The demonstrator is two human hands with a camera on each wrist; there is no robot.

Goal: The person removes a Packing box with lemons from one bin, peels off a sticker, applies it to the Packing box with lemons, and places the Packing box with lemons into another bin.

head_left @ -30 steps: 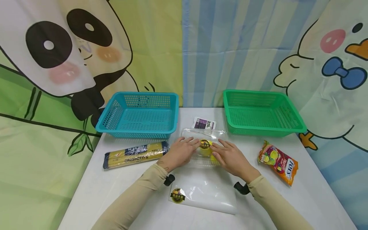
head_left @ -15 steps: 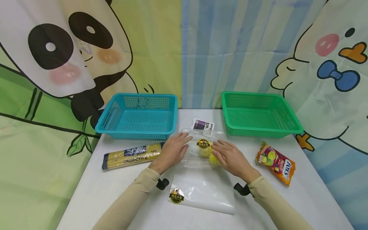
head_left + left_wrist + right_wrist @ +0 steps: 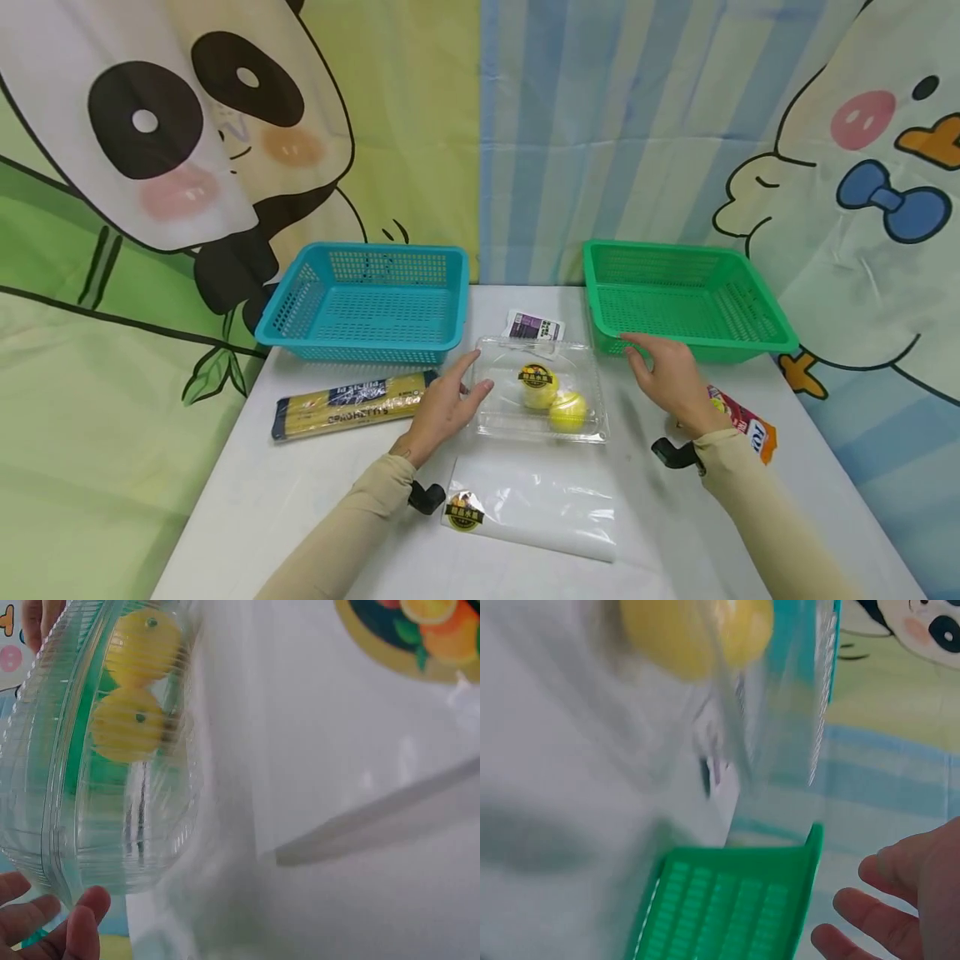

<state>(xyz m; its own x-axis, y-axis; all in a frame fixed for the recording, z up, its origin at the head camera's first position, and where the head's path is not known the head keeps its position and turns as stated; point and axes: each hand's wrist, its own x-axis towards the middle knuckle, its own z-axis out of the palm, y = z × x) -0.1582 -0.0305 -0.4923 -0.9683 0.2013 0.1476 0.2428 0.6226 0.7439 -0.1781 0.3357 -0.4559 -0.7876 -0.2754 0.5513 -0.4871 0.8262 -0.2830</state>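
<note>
A clear plastic clamshell fruit box [image 3: 498, 408] stands with its lid down in the middle of the table. Inside are two round yellow fruits [image 3: 567, 412], each showing a small green stem spot in the left wrist view. My left hand [image 3: 442, 410] is at the box's left side, thumb and fingers spread; in the left wrist view the fingertips [image 3: 94, 904] come right up to its end. My right hand [image 3: 671, 385] is away from the box, fingers loosely extended and holding nothing, in front of the green basket [image 3: 690, 343] and partly covering an orange candy bag [image 3: 759, 437].
A blue basket [image 3: 360, 343] stands at the back left, with a spaghetti pack [image 3: 348, 407] lying before it. Behind the box lies a small purple-and-white packet [image 3: 534, 325]. A flat clear plastic bag [image 3: 536, 512] with a round sticker lies near the front.
My hands have come off the top of the fruit box. The right one has moved away to the right; the left has drawn back to the box's left side.
</note>
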